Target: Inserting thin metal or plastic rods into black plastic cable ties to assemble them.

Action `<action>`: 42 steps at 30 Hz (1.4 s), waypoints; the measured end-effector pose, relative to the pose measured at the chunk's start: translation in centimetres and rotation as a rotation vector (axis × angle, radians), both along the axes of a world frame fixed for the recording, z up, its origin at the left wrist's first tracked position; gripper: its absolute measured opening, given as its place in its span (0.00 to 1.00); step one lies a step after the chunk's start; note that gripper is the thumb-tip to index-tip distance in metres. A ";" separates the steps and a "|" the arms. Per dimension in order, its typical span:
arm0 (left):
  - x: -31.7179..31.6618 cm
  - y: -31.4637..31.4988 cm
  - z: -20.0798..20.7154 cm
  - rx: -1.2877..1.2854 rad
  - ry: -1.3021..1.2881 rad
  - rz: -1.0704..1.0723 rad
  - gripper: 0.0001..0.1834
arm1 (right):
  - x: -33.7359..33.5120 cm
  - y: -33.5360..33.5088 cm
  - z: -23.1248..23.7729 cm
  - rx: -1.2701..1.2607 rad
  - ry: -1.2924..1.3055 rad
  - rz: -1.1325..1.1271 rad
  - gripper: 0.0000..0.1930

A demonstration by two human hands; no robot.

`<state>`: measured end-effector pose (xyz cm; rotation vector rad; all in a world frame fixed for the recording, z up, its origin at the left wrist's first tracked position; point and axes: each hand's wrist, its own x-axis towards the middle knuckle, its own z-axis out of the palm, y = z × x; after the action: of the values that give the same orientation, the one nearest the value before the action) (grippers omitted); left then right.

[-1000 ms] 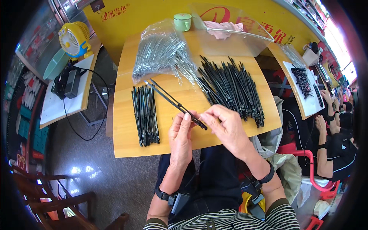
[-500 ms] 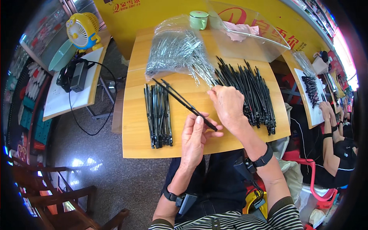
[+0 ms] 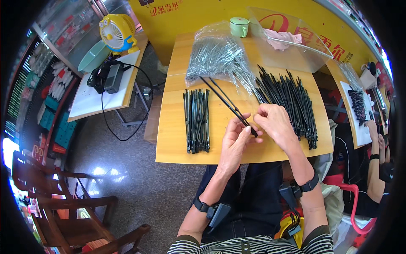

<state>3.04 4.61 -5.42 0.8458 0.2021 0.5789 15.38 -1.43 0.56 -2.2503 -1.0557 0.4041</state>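
Note:
My left hand (image 3: pixel 234 143) is closed around the lower part of a thin black jointed rod (image 3: pixel 227 103), whose two slim arms spread apart toward the upper left. Beside its lower end, my right hand (image 3: pixel 277 123) is closed in a pinch; what lies between those fingertips is too small to make out. A neat bundle of similar black rods (image 3: pixel 196 121) lies to the left. On the right is a looser, larger pile of black rods (image 3: pixel 292 106). Thin silvery wires (image 3: pixel 244 81) spill from a clear plastic bag (image 3: pixel 216 57) behind my hands.
At the back of the wooden table (image 3: pixel 173 146) stand a green lidded mug (image 3: pixel 239 28) and a clear sheet with a pink cloth (image 3: pixel 282 39). A side table on the left bears a yellow fan (image 3: pixel 117 34) and a black adapter (image 3: pixel 113 79). Another person's hand (image 3: pixel 372 130) works at the right.
My right hand has come back from the tips of the silvery wires to the lower end of the black rod. The whole view has shifted; my left hand keeps its hold.

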 end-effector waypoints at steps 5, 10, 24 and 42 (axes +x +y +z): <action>0.5 -0.4 -0.3 0.074 -0.019 -0.057 0.21 | 1.9 1.0 -2.8 0.194 0.413 -0.087 0.07; 0.1 -0.5 -0.8 0.141 -0.054 -0.049 0.14 | 0.5 -0.2 -2.2 0.244 0.625 -0.073 0.03; -5.8 -3.7 2.3 0.024 -0.005 -0.170 0.11 | -2.7 -8.5 -1.7 0.093 0.665 -0.029 0.03; -9.3 -6.9 2.2 -0.041 -0.031 -0.174 0.10 | -7.6 -11.6 0.2 0.502 0.687 -0.048 0.07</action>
<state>-6.25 -2.27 -3.22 0.8048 0.1105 0.4230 7.80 -13.03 0.80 -1.5119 -0.6395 0.7311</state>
